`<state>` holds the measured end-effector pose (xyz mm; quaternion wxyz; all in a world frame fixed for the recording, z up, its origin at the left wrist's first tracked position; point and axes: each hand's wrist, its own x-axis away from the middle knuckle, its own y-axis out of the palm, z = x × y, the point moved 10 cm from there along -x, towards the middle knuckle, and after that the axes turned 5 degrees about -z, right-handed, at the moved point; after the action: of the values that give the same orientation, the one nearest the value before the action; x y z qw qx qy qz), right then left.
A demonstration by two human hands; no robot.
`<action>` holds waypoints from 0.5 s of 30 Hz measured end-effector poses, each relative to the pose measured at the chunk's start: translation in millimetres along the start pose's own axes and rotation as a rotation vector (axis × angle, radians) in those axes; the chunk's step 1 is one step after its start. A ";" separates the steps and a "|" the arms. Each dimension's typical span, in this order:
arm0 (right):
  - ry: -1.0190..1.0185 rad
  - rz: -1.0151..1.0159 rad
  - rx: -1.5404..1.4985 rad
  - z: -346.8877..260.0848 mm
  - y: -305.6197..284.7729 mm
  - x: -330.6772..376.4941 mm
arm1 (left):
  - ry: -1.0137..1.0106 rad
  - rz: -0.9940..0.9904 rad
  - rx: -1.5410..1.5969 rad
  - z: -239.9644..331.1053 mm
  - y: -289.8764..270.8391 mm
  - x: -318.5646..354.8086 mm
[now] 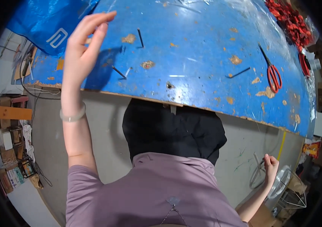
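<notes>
**Black cable ties lay loose on the blue table while one hand hovered above**

Black cable ties [119,72] lay scattered on the worn blue table [199,56], the nearest one just below and to the right of the left hand's fingertips, another [140,38] just beyond them. The left hand [83,45] was raised over the table's near-left part, forearm upright, wrist bent, a pale bangle [72,115] around the wrist. Its fingers [93,22] were loosely extended and close together, curving forward, holding nothing. The right hand [270,166] hung low beside the body, well away from the table top, fingers curled shut around a thin dark piece [262,162]; what that piece was could not be made out. Red-handled scissors [272,73] rested far to the right of the left fingers. A heap of red parts [291,20] was cut off at the upper rim.
</notes>
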<state>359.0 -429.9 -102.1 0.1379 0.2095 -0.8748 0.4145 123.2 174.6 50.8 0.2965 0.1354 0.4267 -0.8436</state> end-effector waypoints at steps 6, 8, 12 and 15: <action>-0.012 0.021 -0.054 5.8 4.5 10.4 | -0.219 0.052 -0.239 -1.4 1.3 29.5; -0.021 -0.013 -0.060 13.2 6.2 6.0 | -0.168 -0.073 -0.207 -22.3 0.2 17.2; -0.044 -0.026 -0.103 16.4 9.5 -6.4 | -0.626 -0.381 0.012 -51.7 35.0 21.6; -0.025 -0.008 -0.099 18.5 12.3 -5.7 | -0.710 -0.529 0.082 -62.9 55.9 26.5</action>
<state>356.9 -436.0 -124.1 0.1390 0.2110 -0.8950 0.3675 135.2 189.0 -35.4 0.1932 -0.2649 0.2843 -0.9009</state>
